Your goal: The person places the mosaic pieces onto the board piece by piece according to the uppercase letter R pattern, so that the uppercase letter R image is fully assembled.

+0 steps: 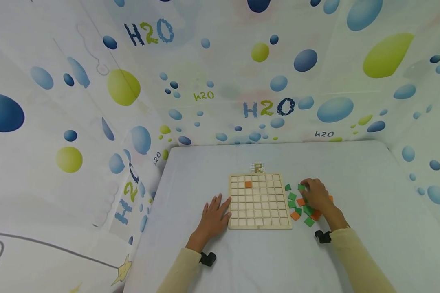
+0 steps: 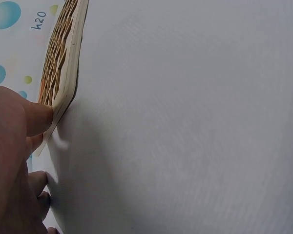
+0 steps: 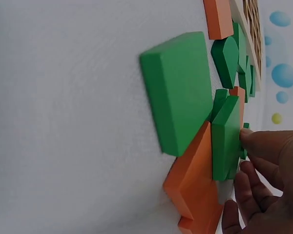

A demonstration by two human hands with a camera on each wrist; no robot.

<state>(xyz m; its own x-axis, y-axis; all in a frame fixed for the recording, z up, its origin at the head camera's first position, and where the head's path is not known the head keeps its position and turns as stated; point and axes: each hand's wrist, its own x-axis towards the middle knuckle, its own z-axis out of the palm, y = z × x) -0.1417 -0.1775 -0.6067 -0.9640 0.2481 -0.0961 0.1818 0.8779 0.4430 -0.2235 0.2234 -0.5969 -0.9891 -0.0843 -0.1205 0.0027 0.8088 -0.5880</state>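
A square wooden grid board lies flat, with one orange square tile in a cell near its top left. My left hand rests along the board's left edge with fingers spread. In the left wrist view, its thumb touches the frame at a corner. To the right of the board, my right hand reaches over a loose pile of green and orange tiles. Its thumb and forefinger pinch a small green tile at the pile's far side. The hand hides part of the pile.
A small pattern card lies just beyond the board's far edge. Nearer me in the pile are a green tile and an orange tile. The white-covered table meets a printed wall at the back.
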